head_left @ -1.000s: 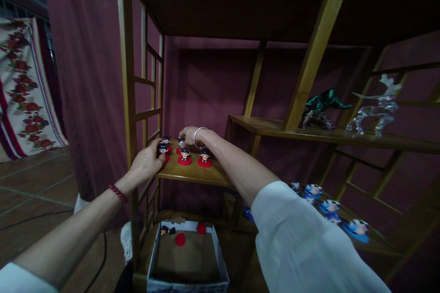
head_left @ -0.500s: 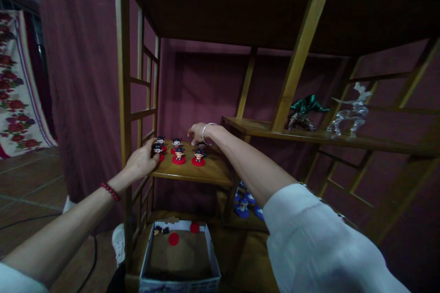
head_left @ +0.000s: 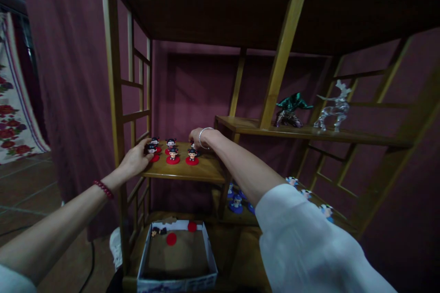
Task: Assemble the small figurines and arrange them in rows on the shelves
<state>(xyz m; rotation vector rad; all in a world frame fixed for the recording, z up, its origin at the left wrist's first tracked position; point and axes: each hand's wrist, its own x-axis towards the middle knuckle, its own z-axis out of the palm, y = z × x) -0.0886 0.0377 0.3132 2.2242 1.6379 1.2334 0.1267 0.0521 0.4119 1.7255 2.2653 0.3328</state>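
Note:
Several small black-haired figurines on round red bases stand in two rows on a wooden shelf (head_left: pixel 185 173). My left hand (head_left: pixel 135 159) is at the shelf's left end, its thumb and fingers apart around the front-left figurine (head_left: pixel 151 150); whether it grips it is unclear. At the right end of the back row, my right hand (head_left: pixel 198 136) reaches down to a figurine (head_left: pixel 193 144) that it partly hides, with its fingers bent at the figurine's head. In front of it stand a front-right figurine (head_left: pixel 192 155) and a front-middle one (head_left: pixel 173 155).
Below the shelf sits an open box (head_left: pixel 212 256) with red discs (head_left: pixel 171 239) and dark figurine pieces (head_left: pixel 158 231). A glass deer (head_left: pixel 333 110) and a green ornament (head_left: pixel 293 109) stand on the right shelf. Blue-based figurines (head_left: pixel 236 203) are lower down.
The view has shifted, so the shelf appears further left. My right hand has come down onto the back-right figurine. My left hand stays by the left figurines.

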